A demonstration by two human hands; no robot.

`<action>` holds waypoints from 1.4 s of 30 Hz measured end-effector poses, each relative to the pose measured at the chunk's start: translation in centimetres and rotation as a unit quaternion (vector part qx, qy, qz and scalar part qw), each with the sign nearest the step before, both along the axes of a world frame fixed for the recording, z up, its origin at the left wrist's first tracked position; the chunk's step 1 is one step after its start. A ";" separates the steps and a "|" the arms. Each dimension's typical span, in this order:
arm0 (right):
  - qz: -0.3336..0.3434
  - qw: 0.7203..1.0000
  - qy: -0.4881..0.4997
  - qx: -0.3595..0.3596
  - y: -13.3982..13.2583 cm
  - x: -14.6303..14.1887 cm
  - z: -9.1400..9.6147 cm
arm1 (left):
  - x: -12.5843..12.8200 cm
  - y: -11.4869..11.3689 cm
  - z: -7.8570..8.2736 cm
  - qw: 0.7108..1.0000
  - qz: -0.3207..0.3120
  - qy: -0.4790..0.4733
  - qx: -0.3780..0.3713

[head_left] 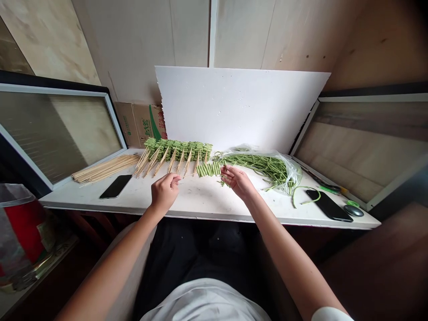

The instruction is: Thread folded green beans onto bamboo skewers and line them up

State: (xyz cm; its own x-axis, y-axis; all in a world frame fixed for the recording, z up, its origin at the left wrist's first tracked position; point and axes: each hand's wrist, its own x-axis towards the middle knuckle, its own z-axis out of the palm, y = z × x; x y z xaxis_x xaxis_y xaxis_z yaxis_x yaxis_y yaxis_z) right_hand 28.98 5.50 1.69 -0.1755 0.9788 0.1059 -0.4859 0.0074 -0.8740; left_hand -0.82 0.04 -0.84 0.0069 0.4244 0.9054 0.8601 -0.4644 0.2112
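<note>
We see a green bean (224, 174) pinched in the right hand (238, 182): grip narrow, closed on it, just beside a short row of bean pieces (207, 169) on the white desk (214, 208). Left hand (163, 191) is near that row, grip narrow too, but what it holds we can't tell. Behind: skewered beans (177, 149), with loose beans in a plastic bag (257, 164) to the right and bamboo skewers (107, 168) to the left.
</note>
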 end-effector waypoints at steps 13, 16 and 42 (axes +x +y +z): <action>-0.021 0.998 0.052 -0.014 -0.2 -1.1 -0.5 | 0.1 0.1 0.0 1.000 -0.001 -0.006 0.004; -0.022 0.998 0.062 -0.022 -0.4 -1.2 -0.3 | 0.0 0.1 0.0 1.000 0.006 -0.009 -0.001; -0.082 0.996 -0.014 0.039 -0.7 -0.9 0.2 | -0.2 -0.2 0.5 0.999 0.016 0.035 0.010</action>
